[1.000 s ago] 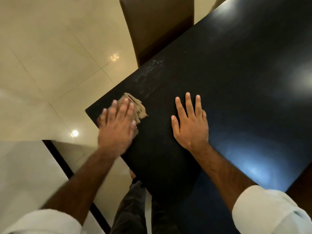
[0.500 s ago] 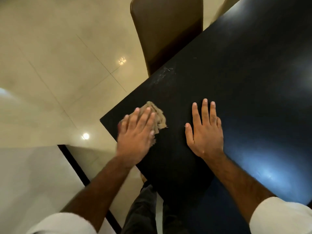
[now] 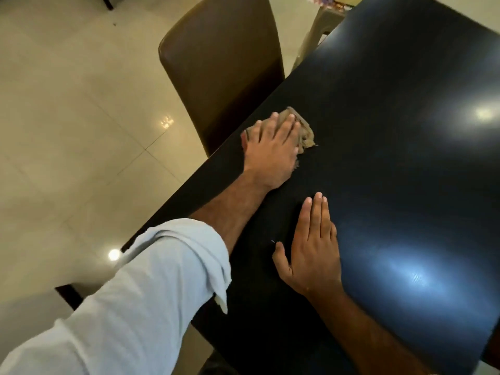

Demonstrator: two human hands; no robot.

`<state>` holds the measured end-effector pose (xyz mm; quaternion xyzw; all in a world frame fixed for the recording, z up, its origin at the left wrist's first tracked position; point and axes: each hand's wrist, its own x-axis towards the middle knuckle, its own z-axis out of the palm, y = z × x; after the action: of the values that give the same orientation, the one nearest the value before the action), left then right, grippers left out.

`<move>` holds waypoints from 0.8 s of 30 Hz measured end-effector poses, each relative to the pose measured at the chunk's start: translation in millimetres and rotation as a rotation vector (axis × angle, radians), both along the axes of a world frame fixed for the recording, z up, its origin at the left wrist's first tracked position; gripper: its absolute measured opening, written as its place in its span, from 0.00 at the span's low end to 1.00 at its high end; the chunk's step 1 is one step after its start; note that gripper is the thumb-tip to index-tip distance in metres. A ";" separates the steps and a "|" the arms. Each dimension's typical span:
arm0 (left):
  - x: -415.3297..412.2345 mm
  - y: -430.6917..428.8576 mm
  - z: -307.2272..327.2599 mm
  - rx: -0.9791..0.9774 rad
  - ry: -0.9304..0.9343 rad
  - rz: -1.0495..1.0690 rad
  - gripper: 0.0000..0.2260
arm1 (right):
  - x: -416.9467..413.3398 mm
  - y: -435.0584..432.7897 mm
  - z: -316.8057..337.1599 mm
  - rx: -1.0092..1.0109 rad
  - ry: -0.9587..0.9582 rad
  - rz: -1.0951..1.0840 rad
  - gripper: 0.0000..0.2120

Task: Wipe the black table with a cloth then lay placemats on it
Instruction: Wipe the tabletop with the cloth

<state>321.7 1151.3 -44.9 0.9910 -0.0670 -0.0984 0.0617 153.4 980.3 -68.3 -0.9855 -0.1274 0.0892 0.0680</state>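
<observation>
The glossy black table point(image 3: 392, 163) fills the right of the head view. A crumpled beige cloth point(image 3: 304, 128) lies on it near the left edge. My left hand point(image 3: 273, 150) presses flat on the cloth, arm stretched forward, and covers most of it. My right hand point(image 3: 311, 247) rests flat on the bare tabletop nearer to me, fingers together and holding nothing. No placemats are in view.
A brown chair point(image 3: 221, 63) stands pushed against the table's left edge, just beyond the cloth. A second pale chair point(image 3: 316, 31) shows at the far edge. Shiny cream floor tiles point(image 3: 81, 117) spread to the left.
My left hand has slid the cloth forward along the table's left edge, from the near corner towards the brown chair. My right hand stays flat on the table.
</observation>
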 end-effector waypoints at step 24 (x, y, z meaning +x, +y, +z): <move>-286.3 4.0 -3.3 0.040 -0.028 -0.189 0.28 | -1.2 -19.1 8.0 0.858 -0.085 -0.463 0.27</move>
<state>35.4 1155.3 -48.2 0.9825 -0.1593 -0.0913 0.0315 152.1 961.2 -60.3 -0.8737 0.0670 -0.0292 0.4809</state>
